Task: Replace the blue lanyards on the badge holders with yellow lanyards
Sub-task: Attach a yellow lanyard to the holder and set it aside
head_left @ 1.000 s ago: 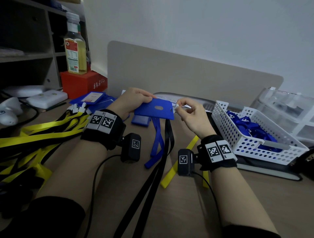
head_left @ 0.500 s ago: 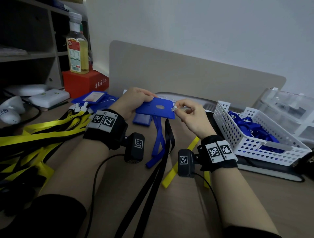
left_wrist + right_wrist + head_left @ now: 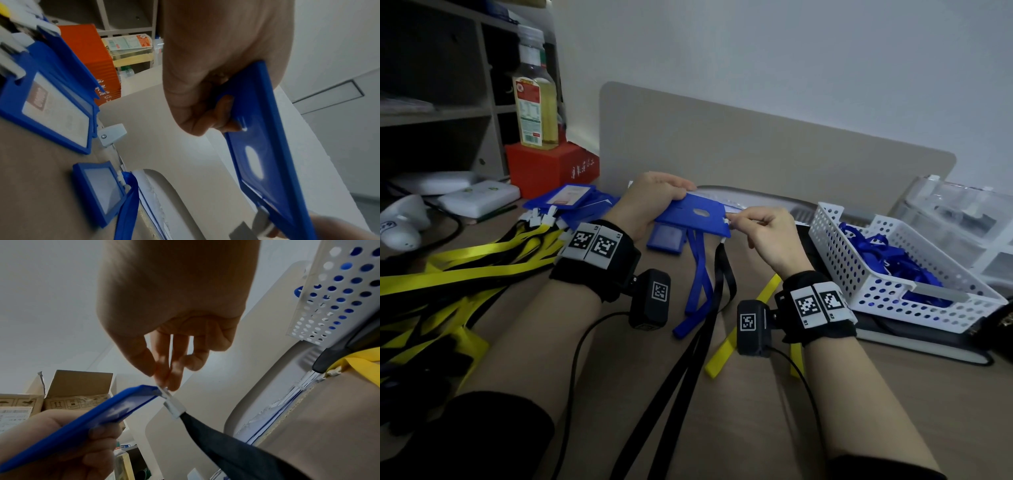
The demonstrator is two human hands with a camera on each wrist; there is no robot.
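My left hand grips a blue badge holder by its left end and holds it flat above the desk; the left wrist view shows fingers curled under the holder. My right hand pinches a white clip at the holder's right corner. A black-faced lanyard strap hangs from that clip down to the desk. Below the holder lies a smaller blue badge holder with a blue lanyard. Several yellow lanyards are piled at the left.
A white perforated basket at the right holds blue lanyards. More blue badge holders lie at the back left, by a red box with a bottle. A beige divider panel stands behind. A yellow strap lies under my right wrist.
My right hand has brought the white clip slightly left, against the holder's right corner. My left hand and the holder have barely moved.
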